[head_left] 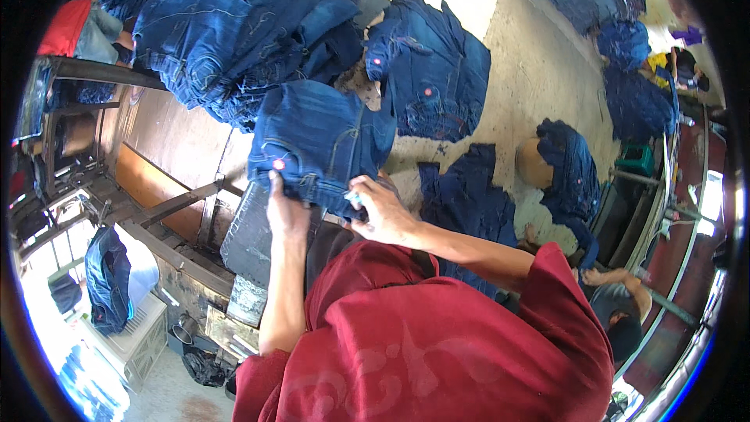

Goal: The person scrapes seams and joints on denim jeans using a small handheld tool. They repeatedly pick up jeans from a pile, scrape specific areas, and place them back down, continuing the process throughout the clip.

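Observation:
A pair of dark blue jeans (312, 121) lies across my lap and the edge of a dark board, its waistband toward me. A round pink-and-white sticker (279, 164) marks it near the left side. My left hand (287, 211) grips the waistband just below that sticker, thumb on top. At the right end of the waistband my right hand (383, 209) is closed around a small pale, metallic-looking tool (354, 200). Its shape is mostly hidden by my fingers, so I cannot tell its kind.
A large heap of jeans (226, 31) rises at the far left, with a smaller stack (437, 70) beside it. More denim (469, 195) lies on the floor to the right. Metal framing (180, 203) stands at my left. A co-worker (617, 305) sits at the lower right.

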Motion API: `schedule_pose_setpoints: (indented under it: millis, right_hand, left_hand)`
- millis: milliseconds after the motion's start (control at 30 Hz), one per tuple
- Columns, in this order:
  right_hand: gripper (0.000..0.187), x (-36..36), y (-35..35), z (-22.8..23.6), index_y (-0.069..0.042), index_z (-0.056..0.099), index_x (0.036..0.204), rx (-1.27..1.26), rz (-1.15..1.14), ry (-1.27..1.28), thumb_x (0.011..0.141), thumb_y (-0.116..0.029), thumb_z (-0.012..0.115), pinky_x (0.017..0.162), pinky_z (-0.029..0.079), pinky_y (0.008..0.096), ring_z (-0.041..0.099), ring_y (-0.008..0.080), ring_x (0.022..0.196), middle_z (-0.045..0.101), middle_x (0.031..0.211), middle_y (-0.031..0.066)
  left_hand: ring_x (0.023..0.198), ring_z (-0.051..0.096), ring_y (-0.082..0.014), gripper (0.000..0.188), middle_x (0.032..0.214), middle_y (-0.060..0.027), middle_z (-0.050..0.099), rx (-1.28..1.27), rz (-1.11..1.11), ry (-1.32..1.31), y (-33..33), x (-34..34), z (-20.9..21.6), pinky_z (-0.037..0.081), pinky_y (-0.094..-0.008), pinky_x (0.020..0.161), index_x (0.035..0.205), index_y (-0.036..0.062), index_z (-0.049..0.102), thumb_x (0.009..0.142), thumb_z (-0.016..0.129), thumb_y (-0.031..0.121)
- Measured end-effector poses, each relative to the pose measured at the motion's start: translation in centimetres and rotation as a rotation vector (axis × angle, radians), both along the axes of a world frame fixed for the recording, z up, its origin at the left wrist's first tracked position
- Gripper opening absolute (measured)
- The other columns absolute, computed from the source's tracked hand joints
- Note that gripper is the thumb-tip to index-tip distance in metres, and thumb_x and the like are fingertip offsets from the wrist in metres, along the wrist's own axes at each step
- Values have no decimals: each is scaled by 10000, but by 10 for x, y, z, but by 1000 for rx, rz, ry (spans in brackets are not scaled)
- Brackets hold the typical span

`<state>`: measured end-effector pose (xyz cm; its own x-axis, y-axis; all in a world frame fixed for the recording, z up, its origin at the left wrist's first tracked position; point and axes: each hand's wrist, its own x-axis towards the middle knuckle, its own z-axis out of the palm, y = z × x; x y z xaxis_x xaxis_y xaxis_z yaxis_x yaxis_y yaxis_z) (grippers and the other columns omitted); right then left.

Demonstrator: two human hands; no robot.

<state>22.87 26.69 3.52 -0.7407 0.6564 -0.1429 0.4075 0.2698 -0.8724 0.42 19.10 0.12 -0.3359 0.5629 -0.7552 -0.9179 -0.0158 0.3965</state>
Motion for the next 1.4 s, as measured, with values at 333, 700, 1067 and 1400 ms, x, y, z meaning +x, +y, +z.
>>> schedule_pose_setpoints:
  millis: [333,700,1067,1400]
  right_hand:
    - [483,-34,-30,3,-27,663,1157,-250,207,188,915,-371,900,891,579,436,700,343,951,662,979,141]
    - [1121,-27,160,-106,-70,351,1611,-1362,-970,487,892,-874,656,1067,544,600,661,402,1219,588,1459,242]
    - [387,-33,326,-175,-48,710,1277,-970,-1276,433,931,-107,873,959,639,573,748,341,1051,738,1267,143]
    - [360,-20,429,-45,0,685,1269,-522,-1155,610,972,-127,844,938,658,540,767,331,1072,778,1167,152]
  left_hand:
    - [1369,647,-333,454,1505,-173,665,-224,201,47,-73,-55,13,492,-555,1194,1535,65,588,1183,495,335]
    - [979,739,-267,320,1043,-120,745,-1224,64,769,-197,-107,14,611,-427,926,1135,26,712,972,857,260]
    - [1637,322,-354,754,1736,-120,428,-706,-996,1890,-11,-6,23,146,-638,1340,1602,161,558,965,749,516]
    - [1661,256,-358,608,1731,-96,421,-309,-991,1934,133,70,1,156,-675,1332,1515,109,628,960,726,337]
